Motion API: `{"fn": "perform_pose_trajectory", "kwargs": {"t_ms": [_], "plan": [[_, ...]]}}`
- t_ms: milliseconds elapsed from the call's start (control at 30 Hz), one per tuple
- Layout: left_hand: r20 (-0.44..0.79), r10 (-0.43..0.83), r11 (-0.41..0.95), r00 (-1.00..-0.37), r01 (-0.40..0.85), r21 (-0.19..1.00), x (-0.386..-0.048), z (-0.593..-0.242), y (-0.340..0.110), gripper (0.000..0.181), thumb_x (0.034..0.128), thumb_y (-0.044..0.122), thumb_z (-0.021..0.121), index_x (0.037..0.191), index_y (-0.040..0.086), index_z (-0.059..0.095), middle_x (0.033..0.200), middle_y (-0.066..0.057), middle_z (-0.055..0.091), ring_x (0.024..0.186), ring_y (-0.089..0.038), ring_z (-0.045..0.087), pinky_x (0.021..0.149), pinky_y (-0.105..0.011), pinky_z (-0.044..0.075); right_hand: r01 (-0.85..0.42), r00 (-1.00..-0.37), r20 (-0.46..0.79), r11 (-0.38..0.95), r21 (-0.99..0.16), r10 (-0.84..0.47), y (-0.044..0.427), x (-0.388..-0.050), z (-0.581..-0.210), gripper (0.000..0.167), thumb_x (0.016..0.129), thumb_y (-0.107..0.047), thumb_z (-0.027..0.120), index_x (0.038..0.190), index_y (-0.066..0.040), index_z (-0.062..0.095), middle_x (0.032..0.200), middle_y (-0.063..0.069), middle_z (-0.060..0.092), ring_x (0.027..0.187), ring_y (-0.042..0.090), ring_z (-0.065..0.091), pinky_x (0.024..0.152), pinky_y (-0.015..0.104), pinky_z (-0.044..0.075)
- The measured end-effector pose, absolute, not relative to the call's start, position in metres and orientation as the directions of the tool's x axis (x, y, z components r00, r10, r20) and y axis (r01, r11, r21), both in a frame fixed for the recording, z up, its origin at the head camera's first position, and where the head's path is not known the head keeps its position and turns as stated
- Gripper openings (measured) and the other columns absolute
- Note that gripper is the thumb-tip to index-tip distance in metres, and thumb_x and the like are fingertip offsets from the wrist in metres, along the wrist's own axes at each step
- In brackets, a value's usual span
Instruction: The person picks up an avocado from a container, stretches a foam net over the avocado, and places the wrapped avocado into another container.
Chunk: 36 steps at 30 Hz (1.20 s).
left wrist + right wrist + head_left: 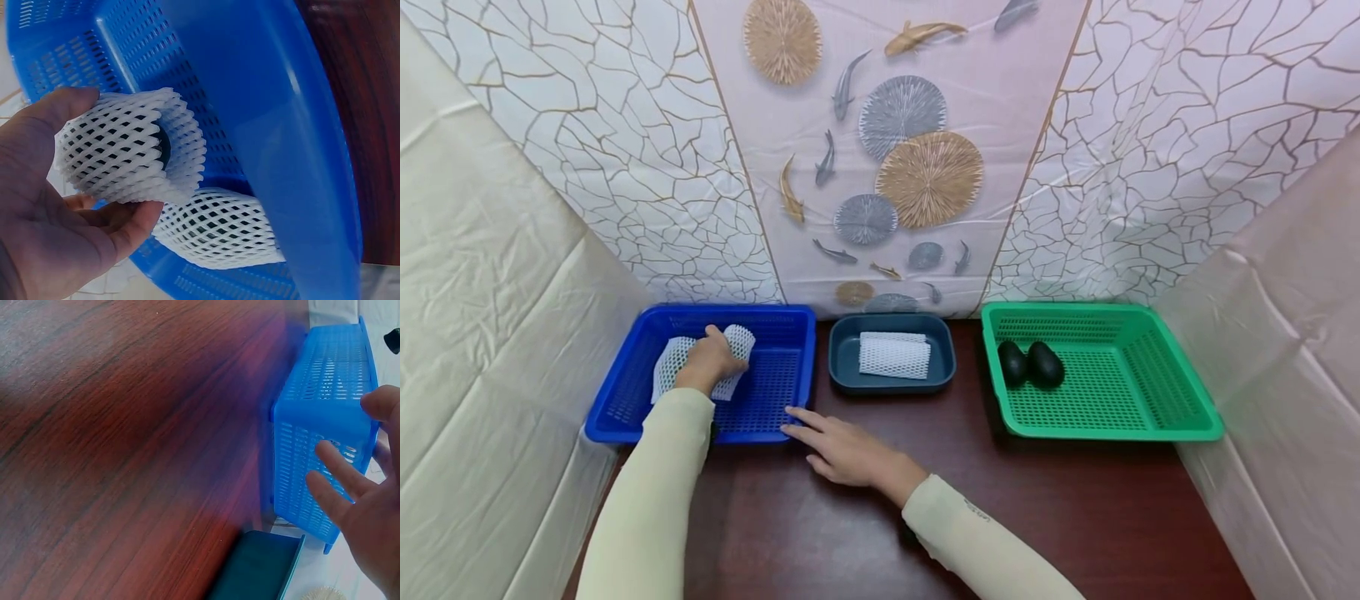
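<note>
Head view is showing a dark wooden table running along the near side of a blue perforated basket. The right hand is stretching to that basket's near right corner, its fingers spreading and gripping nothing; whether they are touching the rim, I cannot tell. Inside the basket, the left hand is holding a white foam net sleeve between thumb and curled fingers, and the left wrist view is showing a dark thing sitting within the mesh. A second netted bundle is lying in the basket, left of that hand. Right of the blue basket, a dark teal tray is holding a flat foam net. Well right of the blue basket, a green perforated basket is holding two dark egg-shaped fruits. A fish-patterned cloth is hanging behind the blue basket.
</note>
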<state>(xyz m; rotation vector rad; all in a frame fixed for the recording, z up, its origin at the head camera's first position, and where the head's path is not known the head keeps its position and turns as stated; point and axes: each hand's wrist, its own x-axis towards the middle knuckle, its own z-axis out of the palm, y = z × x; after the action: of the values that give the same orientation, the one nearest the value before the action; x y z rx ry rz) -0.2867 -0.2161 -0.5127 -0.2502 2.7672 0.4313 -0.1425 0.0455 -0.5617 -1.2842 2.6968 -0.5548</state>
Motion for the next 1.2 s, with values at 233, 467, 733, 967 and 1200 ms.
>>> {"fn": "perform_pose_trajectory", "kwargs": {"t_ms": [233,467,733,967,1200], "plan": [[-0.392,-0.127,0.956,-0.911,-0.217,0.195,-0.294,-0.52,-0.222,0.105,0.0959,0.031,0.067,0.157,-0.015,-0.004,0.142,-0.044,0.048,0.134,-0.057,0.046,0.109,-0.062,0.044,-0.739,-0.629,0.068,0.569,-0.36,-0.774,0.047,-0.143,-0.566,0.063,0.105,-0.023,0.058,0.162,-0.025,0.033,0.173,-0.002,0.019,0.141,0.022,0.052,0.111,0.039,0.048],[-0.382,-0.096,0.984,-0.919,-0.144,0.1,-0.298,-0.528,-0.227,0.103,0.0931,0.032,0.07,0.154,-0.021,0.006,0.127,-0.042,0.06,0.118,-0.052,0.061,0.101,-0.059,0.05,-0.743,-0.615,0.049,0.557,-0.37,-0.787,0.048,-0.142,-0.565,0.067,0.104,-0.024,0.06,0.163,-0.025,0.03,0.173,0.0,0.018,0.141,0.02,0.052,0.108,0.034,0.05],[-0.358,-0.181,0.967,-0.916,-0.232,0.104,-0.298,-0.535,-0.227,0.097,0.0902,0.025,0.073,0.153,-0.02,0.014,0.131,-0.046,0.052,0.119,-0.052,0.06,0.096,-0.056,0.054,-0.73,-0.621,0.041,0.558,-0.395,-0.783,0.049,-0.143,-0.564,0.071,0.102,-0.022,0.063,0.164,-0.025,0.029,0.174,-0.002,0.014,0.141,0.018,0.052,0.104,0.033,0.052],[-0.343,-0.178,0.967,-0.923,-0.228,0.113,-0.3,-0.535,-0.233,0.096,0.091,0.026,0.072,0.152,-0.021,0.014,0.133,-0.049,0.048,0.121,-0.055,0.058,0.097,-0.057,0.053,-0.729,-0.621,0.039,0.558,-0.395,-0.783,0.049,-0.145,-0.566,0.072,0.102,-0.023,0.064,0.164,-0.026,0.028,0.174,-0.002,0.013,0.137,0.017,0.055,0.099,0.032,0.054],[-0.301,-0.164,0.968,-0.939,-0.212,0.132,-0.304,-0.539,-0.237,0.08,0.0913,0.027,0.072,0.138,-0.021,0.027,0.119,-0.049,0.049,0.113,-0.058,0.059,0.089,-0.059,0.055,-0.725,-0.62,0.034,0.556,-0.406,-0.784,0.05,-0.145,-0.567,0.073,0.102,-0.023,0.062,0.165,-0.029,0.025,0.174,-0.006,0.009,0.138,0.016,0.054,0.1,0.03,0.053]]}}
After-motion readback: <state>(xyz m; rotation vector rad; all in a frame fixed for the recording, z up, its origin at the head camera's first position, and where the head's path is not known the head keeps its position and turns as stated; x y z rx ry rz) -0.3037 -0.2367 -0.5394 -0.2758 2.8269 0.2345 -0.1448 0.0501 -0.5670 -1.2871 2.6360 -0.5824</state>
